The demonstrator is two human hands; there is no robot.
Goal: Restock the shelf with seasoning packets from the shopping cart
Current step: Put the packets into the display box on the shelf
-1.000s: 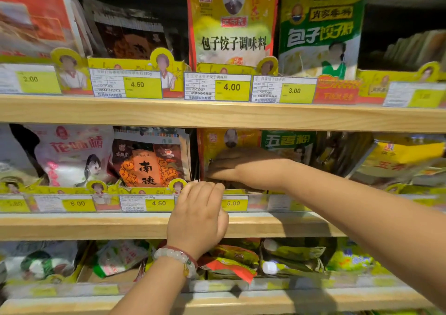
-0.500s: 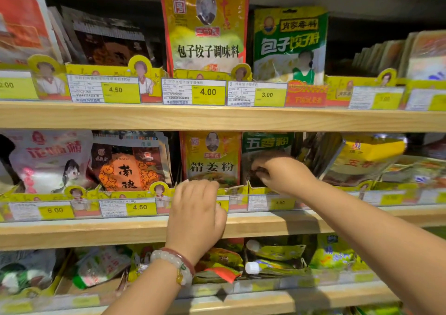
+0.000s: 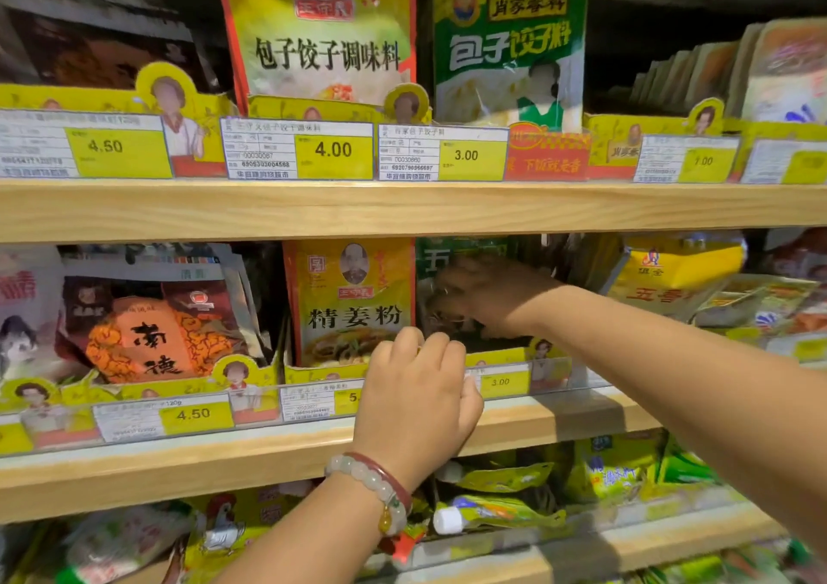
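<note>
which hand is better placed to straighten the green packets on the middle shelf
Right. The right hand is already on the green packets, while the left hand rests lower at the price rail.
</note>
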